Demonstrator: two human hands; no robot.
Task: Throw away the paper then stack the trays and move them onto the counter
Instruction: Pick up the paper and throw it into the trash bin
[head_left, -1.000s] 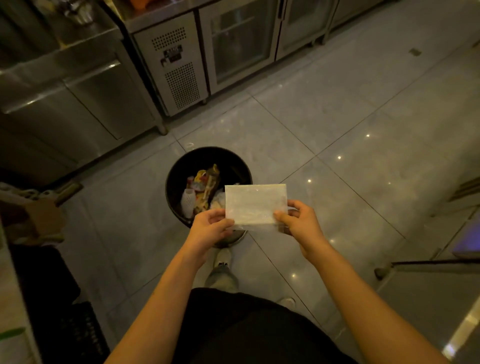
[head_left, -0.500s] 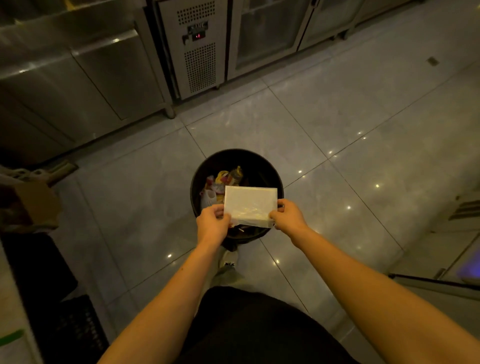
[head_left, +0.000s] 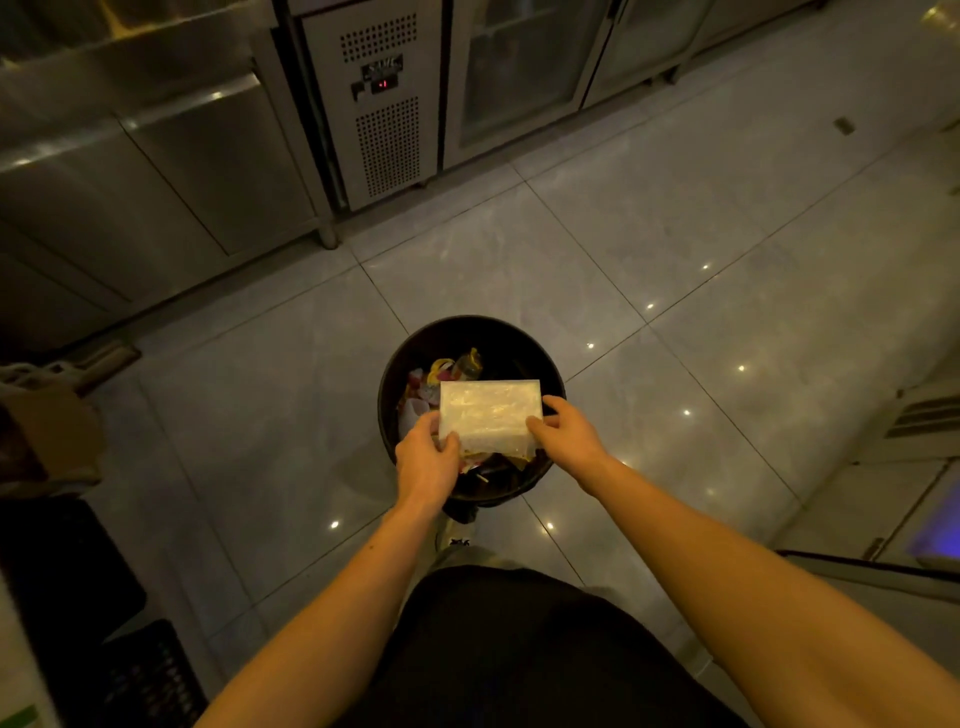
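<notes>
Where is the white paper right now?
In the head view, the paper is low in the middle, held by the left hand and right hand right over the open black bin.

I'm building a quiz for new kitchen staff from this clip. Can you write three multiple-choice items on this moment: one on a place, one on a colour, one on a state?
1. Where is the paper?
A. over the open bin
B. on the counter
C. on the floor

2. What colour is the bin?
A. white
B. black
C. red

3. How is the paper held?
A. by the left hand only
B. by neither hand, falling
C. by both hands at its lower corners

Answers:
1 A, the sheet hangs above the bin's mouth, with rubbish showing behind it.
2 B, its round rim and wall are black.
3 C, the left hand and the right hand each pinch a lower corner.
</notes>
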